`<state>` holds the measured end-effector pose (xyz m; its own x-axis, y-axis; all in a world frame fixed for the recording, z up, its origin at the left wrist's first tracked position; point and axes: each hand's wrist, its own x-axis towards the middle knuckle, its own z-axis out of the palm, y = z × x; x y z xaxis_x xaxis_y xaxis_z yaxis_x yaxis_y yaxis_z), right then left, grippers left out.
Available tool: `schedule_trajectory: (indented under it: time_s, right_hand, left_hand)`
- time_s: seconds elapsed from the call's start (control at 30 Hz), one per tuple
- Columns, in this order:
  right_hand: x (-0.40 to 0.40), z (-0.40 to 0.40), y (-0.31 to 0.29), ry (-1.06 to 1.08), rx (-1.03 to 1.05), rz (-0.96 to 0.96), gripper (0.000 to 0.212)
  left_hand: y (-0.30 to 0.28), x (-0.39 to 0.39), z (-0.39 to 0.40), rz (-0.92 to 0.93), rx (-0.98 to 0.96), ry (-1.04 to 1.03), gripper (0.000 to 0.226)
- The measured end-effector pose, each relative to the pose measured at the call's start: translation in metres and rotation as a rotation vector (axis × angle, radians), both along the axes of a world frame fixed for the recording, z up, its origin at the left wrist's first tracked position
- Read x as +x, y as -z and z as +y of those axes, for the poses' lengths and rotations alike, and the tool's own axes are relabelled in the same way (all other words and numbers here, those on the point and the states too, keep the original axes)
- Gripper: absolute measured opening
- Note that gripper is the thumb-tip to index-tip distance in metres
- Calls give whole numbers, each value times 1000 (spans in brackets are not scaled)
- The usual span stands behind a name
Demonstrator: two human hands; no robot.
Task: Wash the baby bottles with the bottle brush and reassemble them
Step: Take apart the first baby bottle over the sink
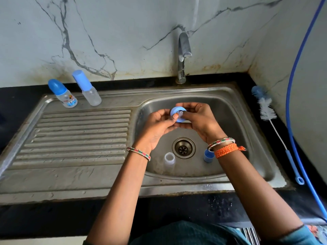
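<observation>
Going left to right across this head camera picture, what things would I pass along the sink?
Capped baby bottle with printed label → taller clear bottle with blue cap → clear open bottle in the basin → blue ring held by both hands → blue cap in the basin → bottle brush → blue hose.

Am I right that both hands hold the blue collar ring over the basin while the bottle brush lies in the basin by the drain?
Not quite. In the head view the bottle brush lies on the counter right of the sink, not in the basin. Both hands, left and right, do hold the blue collar ring over the basin.
</observation>
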<state>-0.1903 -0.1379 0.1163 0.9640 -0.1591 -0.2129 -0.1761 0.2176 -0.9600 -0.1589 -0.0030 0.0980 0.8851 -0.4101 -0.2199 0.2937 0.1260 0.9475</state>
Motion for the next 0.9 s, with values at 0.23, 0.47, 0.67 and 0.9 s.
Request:
schedule_trajectory:
  time_s: [0.23, 0.47, 0.67, 0.9]
  right_hand:
    - [-1, -4, 0, 118, -195, -26, 22]
    - [-10, -12, -10, 46, -80, -6, 19]
    - [-16, -13, -18, -2, -4, 20, 17]
    - [-17, -14, -26, 15, 58, -51, 18]
  left_hand:
    - [-7, 4, -6, -9, -16, 53, 19]
    - [-11, 2, -15, 30, 46, -2, 13]
    - [-14, -1, -27, 11, 153, -67, 5]
    - [-29, 0, -25, -5, 98, -133, 23]
